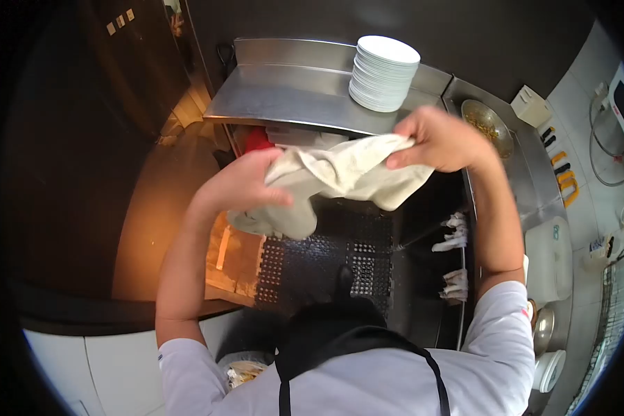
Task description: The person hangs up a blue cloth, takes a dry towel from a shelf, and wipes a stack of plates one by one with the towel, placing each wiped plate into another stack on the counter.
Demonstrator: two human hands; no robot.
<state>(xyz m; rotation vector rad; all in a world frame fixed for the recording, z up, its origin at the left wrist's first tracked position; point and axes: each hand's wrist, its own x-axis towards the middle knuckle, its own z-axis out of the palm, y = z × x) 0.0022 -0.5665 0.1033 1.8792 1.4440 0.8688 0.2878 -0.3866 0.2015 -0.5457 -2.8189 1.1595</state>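
Left hand (246, 182) and right hand (440, 142) pinching pale cloth (350, 166) at opposite sides, suspending it above floor mat (315, 260), near steel counter (277, 93) edge.

The cloth (350, 170) is cream, the plates (384, 76) are white. The apron (343, 326) is black, the shirt (371, 385) white, the dotted mat (319, 258) black

The left hand (246, 182) and right hand (437, 142) grip a pale cloth (350, 166) bunched between them above a dark mat (312, 260); beyond, white plates (383, 80) stand stacked on a steel surface (277, 90).
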